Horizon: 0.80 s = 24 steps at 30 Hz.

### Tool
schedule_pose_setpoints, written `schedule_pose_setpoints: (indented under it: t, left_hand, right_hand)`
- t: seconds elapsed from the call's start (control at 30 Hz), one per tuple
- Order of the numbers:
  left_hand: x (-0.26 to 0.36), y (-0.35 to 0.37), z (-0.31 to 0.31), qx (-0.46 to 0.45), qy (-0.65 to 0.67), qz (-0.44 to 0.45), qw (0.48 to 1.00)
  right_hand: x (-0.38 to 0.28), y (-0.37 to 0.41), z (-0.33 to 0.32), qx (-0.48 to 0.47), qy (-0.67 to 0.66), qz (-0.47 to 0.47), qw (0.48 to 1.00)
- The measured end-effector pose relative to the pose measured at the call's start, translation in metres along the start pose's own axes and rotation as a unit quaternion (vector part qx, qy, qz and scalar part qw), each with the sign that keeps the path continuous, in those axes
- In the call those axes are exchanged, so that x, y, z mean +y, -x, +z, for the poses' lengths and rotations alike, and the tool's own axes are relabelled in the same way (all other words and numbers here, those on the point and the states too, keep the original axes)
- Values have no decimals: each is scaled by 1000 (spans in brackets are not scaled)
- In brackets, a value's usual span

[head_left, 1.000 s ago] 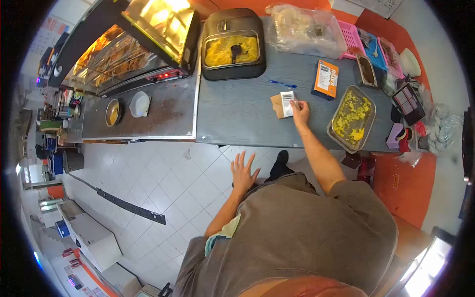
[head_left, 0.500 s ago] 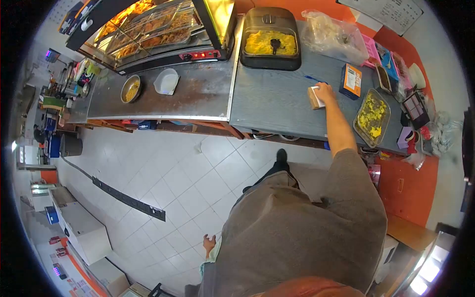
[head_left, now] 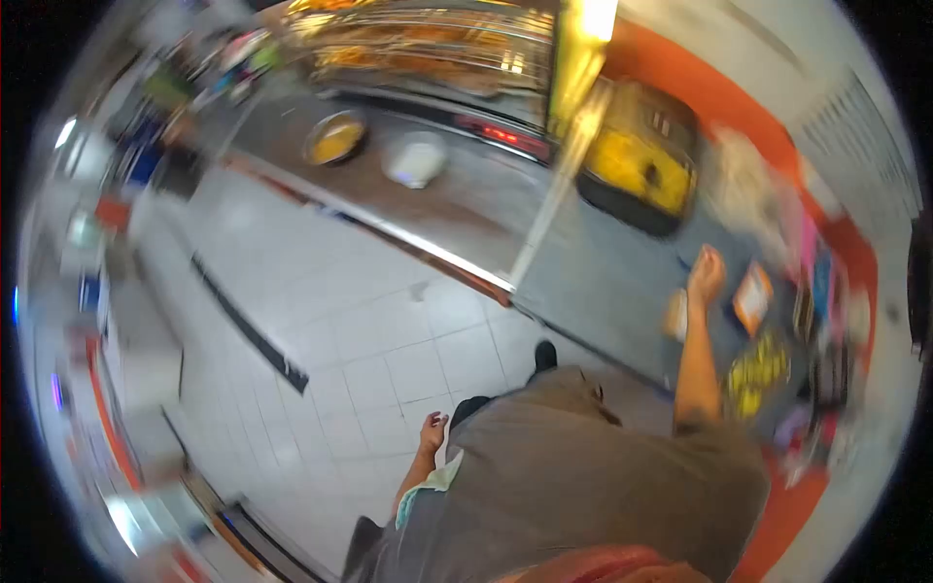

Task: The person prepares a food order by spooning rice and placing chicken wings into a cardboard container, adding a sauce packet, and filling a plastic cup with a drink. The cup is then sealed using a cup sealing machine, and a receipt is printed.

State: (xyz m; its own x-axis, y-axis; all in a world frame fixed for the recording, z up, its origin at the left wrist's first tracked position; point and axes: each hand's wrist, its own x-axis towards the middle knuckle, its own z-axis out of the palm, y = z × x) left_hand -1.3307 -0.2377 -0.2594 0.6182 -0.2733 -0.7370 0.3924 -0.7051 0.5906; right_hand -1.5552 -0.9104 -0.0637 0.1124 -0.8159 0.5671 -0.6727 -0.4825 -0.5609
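Blur everywhere. I see right hand (head_left: pixel 707 275) out over grey surface (head_left: pixel 603 282), past tan packet (head_left: pixel 676 315), which lies just beside forearm, near orange box (head_left: pixel 753 297). Fingers look bunched; cannot tell if clamped on anything. Left hand (head_left: pixel 432 428) hangs at hip above floor (head_left: pixel 369 321), fingers unclear.

A grey worktop (head_left: pixel 603 282) adjoins a stainless counter (head_left: pixel 466 199). On the worktop: a black cooker of yellow food (head_left: pixel 641 165), an orange packet (head_left: pixel 751 298), a small brown box (head_left: pixel 675 314) near the packet, and a tray of yellow food (head_left: pixel 758 369). On the stainless counter: a metal bowl (head_left: pixel 335 141) and a white container (head_left: pixel 415 158). Blur hides finer detail.
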Motion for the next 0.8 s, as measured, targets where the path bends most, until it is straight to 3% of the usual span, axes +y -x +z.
schedule_pose_setpoints:
  t: [0.03, 0.07, 0.1, 0.13, 0.17, 0.2, 0.23, 0.27, 0.33, 0.43, 0.5, 0.53, 0.57, 0.67, 0.7, 0.73, 0.77, 0.8]
  left_hand:
    - [3, 12, 7, -9, 28, -26, 999]
    - [12, 24, 9, 30, 74, -34, 996]
    - [19, 29, 9, -2, 127, -61, 990]
    - [21, 31, 11, -39, 178, -80, 980]
    - [22, 31, 7, -12, 214, -74, 974]
    - [20, 29, -1, -67, 186, -141, 970]
    - [17, 21, -12, -127, 152, -203, 959]
    - [8, 13, -22, -153, 150, -194, 957]
    - [13, 2, -52, -175, 151, -191, 954]
    - [53, 14, -98, -162, 245, -180, 939]
    - [47, 2, -120, -104, 301, -166, 933]
    - [50, -10, -142, -103, 304, -161, 933]
    - [53, -22, -166, -113, 235, -152, 953]
    - [52, -53, -225, -135, 18, -131, 982]
    - [47, -71, -240, -135, 18, -135, 982]
    - [44, -98, -258, -110, 14, -130, 985]
    - [43, -129, -276, -84, 8, -124, 989]
    - [47, -156, -298, -55, 1, -115, 992]
  right_hand:
    - [-38, 11, 17, 14, 10, 6, 1000]
    - [-97, 27, 29, 6, -153, -23, 988]
    - [-134, 49, 49, -85, -222, -56, 970]
    - [-170, 83, 74, -179, -305, -9, 935]
    - [-191, 119, 111, -296, -334, -38, 894]
    - [-249, 139, 121, -359, -396, -179, 826]
    - [-266, 192, 158, -521, -448, -76, 722]
    - [-318, 200, 173, -534, -420, -272, 682]
    - [-412, 224, 196, -639, -347, -369, 579]
    - [-502, 233, 224, -711, -324, -355, 513]
    - [-533, 249, 269, -696, -320, -389, 512]
    - [-546, 252, 286, -740, -244, -357, 515]
    - [-557, 255, 302, -778, -165, -320, 515]
    - [-498, 287, 373, -788, -139, -214, 560]
    - [-478, 289, 383, -796, -108, -181, 567]
    - [-447, 296, 401, -805, -107, -194, 550]
    - [-408, 303, 426, -849, -131, -169, 483]
    - [-400, 301, 422, -874, -149, -90, 454]
